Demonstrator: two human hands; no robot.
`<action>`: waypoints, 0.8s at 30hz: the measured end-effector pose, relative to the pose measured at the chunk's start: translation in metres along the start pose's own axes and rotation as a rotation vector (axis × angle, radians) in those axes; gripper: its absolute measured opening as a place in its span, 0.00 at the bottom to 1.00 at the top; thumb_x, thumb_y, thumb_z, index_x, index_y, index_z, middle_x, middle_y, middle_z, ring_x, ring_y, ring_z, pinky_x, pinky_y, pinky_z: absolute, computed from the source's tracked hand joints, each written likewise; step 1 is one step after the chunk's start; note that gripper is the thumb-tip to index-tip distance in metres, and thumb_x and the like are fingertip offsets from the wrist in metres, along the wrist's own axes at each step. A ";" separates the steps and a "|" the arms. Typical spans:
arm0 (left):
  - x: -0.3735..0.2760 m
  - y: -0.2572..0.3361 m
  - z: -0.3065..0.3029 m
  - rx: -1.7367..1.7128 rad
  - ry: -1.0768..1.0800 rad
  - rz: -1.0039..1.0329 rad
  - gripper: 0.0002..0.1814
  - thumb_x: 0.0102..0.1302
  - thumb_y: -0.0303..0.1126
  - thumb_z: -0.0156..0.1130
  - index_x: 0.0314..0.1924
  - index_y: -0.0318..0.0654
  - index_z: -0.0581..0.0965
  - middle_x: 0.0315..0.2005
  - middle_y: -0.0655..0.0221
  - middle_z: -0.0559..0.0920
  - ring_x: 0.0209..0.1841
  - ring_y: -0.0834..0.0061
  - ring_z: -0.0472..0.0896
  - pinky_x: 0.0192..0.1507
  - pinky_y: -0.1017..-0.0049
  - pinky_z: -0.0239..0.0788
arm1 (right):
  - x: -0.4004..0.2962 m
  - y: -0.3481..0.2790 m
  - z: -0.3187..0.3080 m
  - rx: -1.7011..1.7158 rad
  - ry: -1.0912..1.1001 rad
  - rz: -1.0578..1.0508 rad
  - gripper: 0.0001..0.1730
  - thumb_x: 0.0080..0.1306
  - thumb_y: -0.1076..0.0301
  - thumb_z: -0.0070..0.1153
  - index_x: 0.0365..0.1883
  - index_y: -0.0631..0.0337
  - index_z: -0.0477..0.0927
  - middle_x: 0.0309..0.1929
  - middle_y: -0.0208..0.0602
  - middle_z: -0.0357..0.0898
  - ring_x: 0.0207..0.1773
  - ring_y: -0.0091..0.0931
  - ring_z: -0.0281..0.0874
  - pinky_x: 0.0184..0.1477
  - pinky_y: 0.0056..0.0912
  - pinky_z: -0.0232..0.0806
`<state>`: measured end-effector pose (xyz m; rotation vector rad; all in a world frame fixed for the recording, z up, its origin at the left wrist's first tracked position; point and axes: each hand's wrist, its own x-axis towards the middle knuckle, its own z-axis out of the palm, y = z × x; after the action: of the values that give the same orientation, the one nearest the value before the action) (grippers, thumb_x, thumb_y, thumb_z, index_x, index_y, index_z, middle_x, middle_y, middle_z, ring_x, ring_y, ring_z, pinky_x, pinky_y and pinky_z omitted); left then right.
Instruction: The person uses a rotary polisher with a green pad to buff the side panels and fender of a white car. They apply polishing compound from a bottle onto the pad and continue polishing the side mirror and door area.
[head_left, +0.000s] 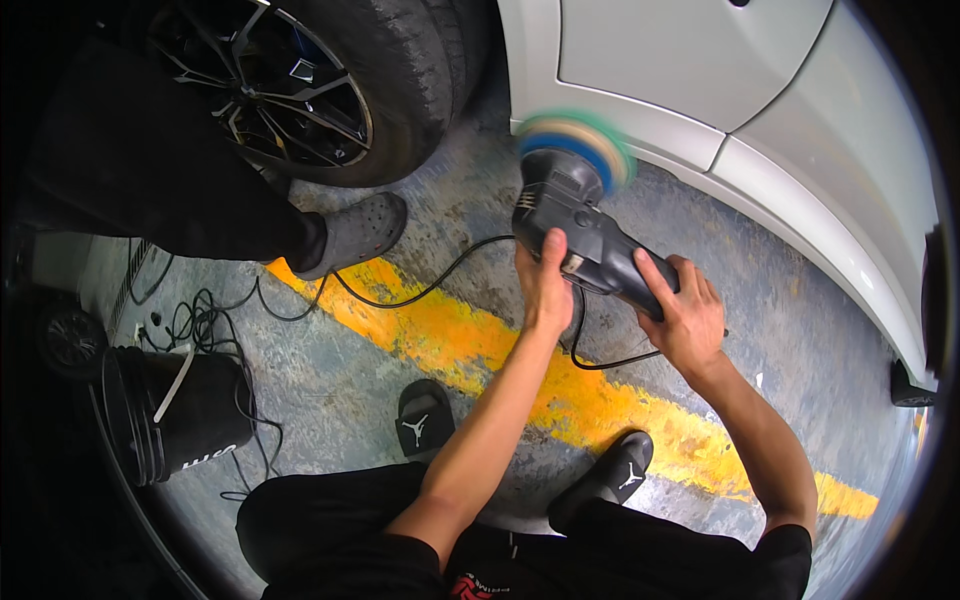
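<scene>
A black corded car polisher (592, 232) is held in both hands. My left hand (546, 285) wraps its body from below, near the head, with the thumb up. Around the rear handle my right hand (684, 307) is closed. The round pad (574, 146), blue, cream and green, looks blurred as if spinning and is at the lower sill (652, 127) of a white car, behind the front or rear wheel; whether it touches cannot be told. Above the sill is a white door panel (675, 52).
At upper left is the car's tyre (405, 82) with a black alloy rim. Another person's leg and grey clog (364, 229) stand beside it. The polisher's black cord (420, 298) crosses the yellow floor stripe (442, 341). A black bucket (202, 405) and tangled cable (196, 322) lie at left.
</scene>
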<state>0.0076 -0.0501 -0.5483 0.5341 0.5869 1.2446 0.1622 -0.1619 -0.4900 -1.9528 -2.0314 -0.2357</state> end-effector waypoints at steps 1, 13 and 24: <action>0.004 0.000 -0.006 0.020 0.014 0.008 0.52 0.57 0.58 0.74 0.70 0.35 0.60 0.61 0.59 0.72 0.62 0.64 0.73 0.65 0.64 0.68 | 0.003 -0.002 0.002 -0.010 -0.010 -0.011 0.55 0.45 0.69 0.72 0.73 0.27 0.66 0.50 0.44 0.74 0.45 0.39 0.78 0.46 0.42 0.74; -0.004 -0.024 0.007 0.050 -0.161 -0.206 0.46 0.58 0.55 0.74 0.66 0.36 0.65 0.57 0.63 0.76 0.59 0.69 0.76 0.63 0.64 0.70 | -0.032 0.025 -0.006 -0.090 -0.025 0.062 0.55 0.45 0.71 0.71 0.73 0.27 0.66 0.50 0.42 0.74 0.46 0.38 0.78 0.47 0.42 0.73; -0.005 -0.024 0.010 0.007 -0.172 -0.267 0.46 0.57 0.56 0.75 0.66 0.36 0.66 0.58 0.63 0.75 0.60 0.68 0.76 0.63 0.64 0.70 | -0.037 0.028 -0.010 -0.118 -0.027 0.067 0.54 0.45 0.72 0.70 0.72 0.28 0.67 0.51 0.42 0.75 0.47 0.38 0.78 0.47 0.41 0.73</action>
<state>0.0306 -0.0609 -0.5560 0.5438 0.4997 0.9344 0.1919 -0.1986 -0.4953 -2.1006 -2.0067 -0.3222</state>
